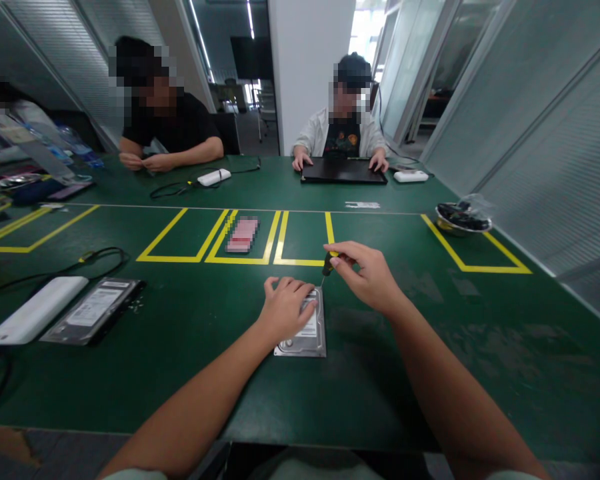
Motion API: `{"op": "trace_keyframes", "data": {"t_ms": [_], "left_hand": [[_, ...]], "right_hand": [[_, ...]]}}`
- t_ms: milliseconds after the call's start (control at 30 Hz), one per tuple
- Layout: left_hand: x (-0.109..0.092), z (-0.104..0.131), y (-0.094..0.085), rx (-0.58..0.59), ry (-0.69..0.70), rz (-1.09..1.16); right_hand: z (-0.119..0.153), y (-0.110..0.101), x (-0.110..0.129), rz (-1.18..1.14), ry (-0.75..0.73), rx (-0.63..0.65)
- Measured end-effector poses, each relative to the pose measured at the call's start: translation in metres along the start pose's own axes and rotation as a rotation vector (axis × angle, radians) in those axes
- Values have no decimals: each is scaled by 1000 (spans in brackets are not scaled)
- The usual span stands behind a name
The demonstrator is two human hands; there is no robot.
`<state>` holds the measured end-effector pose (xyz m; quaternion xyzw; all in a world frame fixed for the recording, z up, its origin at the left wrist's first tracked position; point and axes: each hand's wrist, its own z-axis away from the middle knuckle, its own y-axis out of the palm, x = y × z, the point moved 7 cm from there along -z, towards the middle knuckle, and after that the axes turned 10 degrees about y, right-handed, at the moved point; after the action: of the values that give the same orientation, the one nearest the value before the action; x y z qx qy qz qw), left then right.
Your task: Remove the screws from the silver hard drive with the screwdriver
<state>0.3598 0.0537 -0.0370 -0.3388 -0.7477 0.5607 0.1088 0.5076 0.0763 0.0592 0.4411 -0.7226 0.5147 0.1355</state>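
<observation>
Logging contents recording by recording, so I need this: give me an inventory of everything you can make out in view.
hard drives: 2, silver-grey, centre and left
screwdriver: 1, black and yellow, at the centre drive's far right corner
slim cases: 3, white, one left, two far side
flat panel: 1, black, far side
blurred slab: 1, pink, inside tape
bowl: 1, silvery, right, filled
tape outlines: several, yellow, across the middle
cables: several, black, left and far side
bottles: count unclear, bluish, far left
table: 1, green, underneath
people: 3, black or pale clothing, far side
left hand: 1, bare, on the centre drive
right hand: 1, bare, grip round the screwdriver
</observation>
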Motion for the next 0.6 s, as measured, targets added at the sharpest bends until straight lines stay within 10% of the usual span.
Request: {"op": "trace_keyframes", "data": {"t_ms": [600], "left_hand": [[1,3,-1,-32,29,37]], "right_hand": [[-2,0,2,14,-89,-58]]}}
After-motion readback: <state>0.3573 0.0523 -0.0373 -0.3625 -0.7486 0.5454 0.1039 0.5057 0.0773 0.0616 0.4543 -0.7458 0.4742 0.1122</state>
